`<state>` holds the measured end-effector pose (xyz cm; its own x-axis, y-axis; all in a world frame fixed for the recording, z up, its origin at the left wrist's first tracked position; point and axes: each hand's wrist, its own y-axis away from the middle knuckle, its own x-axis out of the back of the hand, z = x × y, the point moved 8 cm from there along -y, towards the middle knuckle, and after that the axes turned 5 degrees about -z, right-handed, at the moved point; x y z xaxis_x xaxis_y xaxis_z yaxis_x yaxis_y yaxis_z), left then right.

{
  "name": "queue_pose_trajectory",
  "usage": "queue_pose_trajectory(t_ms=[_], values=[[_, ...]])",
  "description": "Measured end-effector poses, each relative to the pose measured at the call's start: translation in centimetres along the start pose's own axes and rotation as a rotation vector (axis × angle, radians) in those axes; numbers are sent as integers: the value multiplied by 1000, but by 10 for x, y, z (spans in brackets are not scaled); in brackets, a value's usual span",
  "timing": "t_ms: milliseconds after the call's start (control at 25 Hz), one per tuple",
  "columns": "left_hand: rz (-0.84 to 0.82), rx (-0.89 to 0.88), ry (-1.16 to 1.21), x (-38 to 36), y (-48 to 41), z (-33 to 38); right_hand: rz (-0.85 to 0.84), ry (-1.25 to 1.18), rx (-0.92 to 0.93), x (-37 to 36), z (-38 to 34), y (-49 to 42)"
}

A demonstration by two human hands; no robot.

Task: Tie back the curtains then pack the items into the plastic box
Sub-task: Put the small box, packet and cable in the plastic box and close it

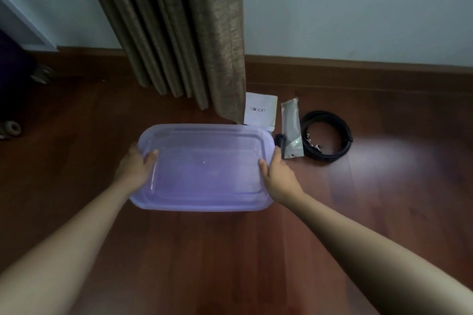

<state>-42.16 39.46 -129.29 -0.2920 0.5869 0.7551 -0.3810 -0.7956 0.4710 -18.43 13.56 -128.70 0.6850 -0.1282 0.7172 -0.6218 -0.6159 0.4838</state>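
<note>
Box (204, 203): translucent purple plastic, rectangular, centre of view, above wood floor (230, 258); resting or lifted, cannot tell.
Left hand (137, 165): fingers grasping box's left rim, thumb over edge.
Right hand (277, 174): fingers grasping right rim, thumb over edge.
Curtain (192, 33): brown, hanging loose behind box.
Beside box's far right corner, on floor: white packet (261, 110), silver pouch (291, 125), black cable coil (347, 133).

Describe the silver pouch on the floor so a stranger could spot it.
Find the brown curtain reaching the floor. Right of its hem, the silver pouch lies between a white booklet and a black cable coil: narrow, shiny, the only metallic one.
</note>
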Motion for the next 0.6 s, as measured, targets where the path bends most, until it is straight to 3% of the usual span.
queue_pose_trajectory(t_ms=[240,600], values=[[-197,-103,-40,3,59,7,10,-54,-9,18,38,71],[-349,-326,-176,-105,106,97,108,-72,-111,59,183,124]])
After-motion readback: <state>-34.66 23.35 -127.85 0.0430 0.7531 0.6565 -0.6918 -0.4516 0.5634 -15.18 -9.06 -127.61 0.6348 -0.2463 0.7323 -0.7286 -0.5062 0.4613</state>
